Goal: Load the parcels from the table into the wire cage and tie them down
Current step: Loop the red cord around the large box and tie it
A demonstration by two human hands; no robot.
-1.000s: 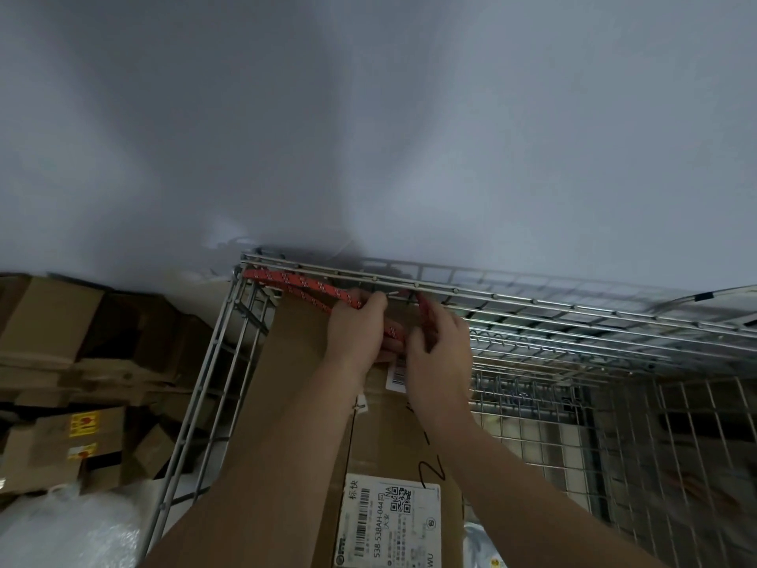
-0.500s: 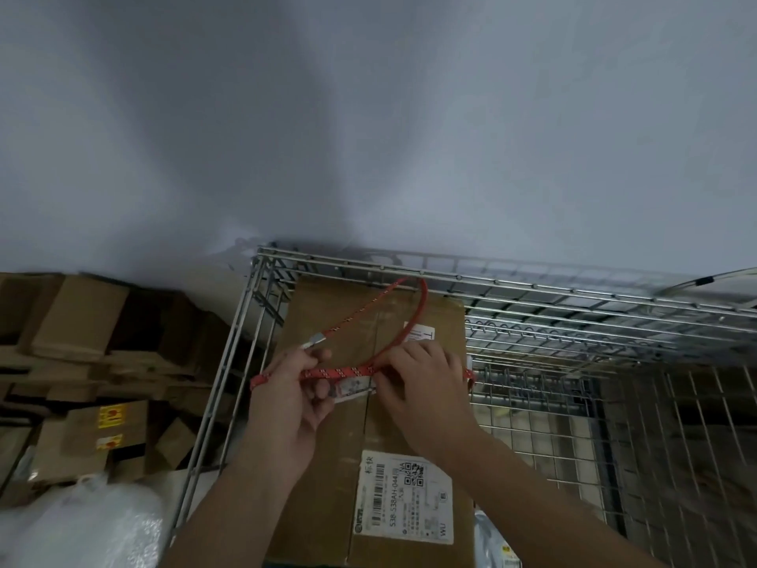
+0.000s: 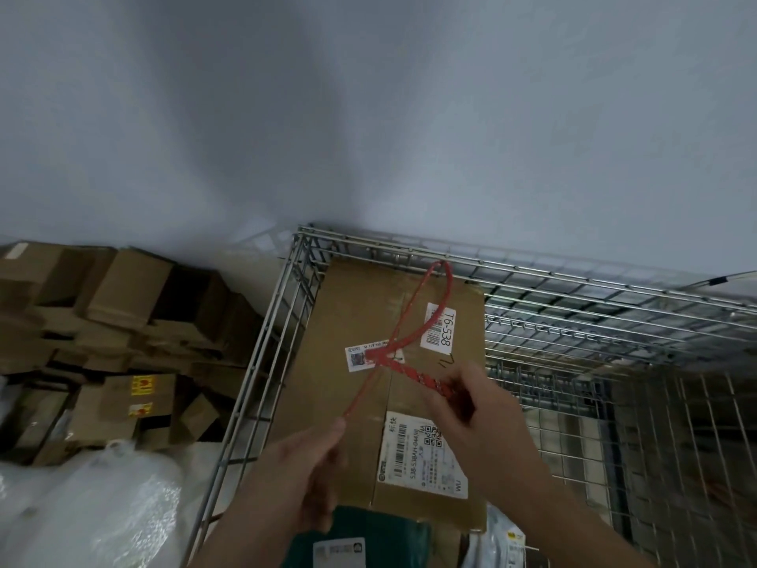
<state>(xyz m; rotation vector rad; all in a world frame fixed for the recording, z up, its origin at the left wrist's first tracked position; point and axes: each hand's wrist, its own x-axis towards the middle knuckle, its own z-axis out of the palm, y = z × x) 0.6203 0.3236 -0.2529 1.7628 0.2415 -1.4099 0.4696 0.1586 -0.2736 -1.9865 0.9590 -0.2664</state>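
A large brown cardboard parcel with white labels lies in the left part of the wire cage. A red cord loops through the cage's far top rail and crosses over itself above the parcel. My left hand pinches one cord end at the lower left. My right hand grips the other strand to the right of the crossing. A dark green parcel shows under the box's near edge, with a white bag beside it.
A heap of flattened and open cardboard boxes lies left of the cage against the grey wall. A clear plastic bag sits at the lower left. The cage's right part shows bare wire mesh.
Both hands have pulled back from the cage's far rail toward me, drawing the red cord out. The strands now cross over the box, and my hands have moved apart.
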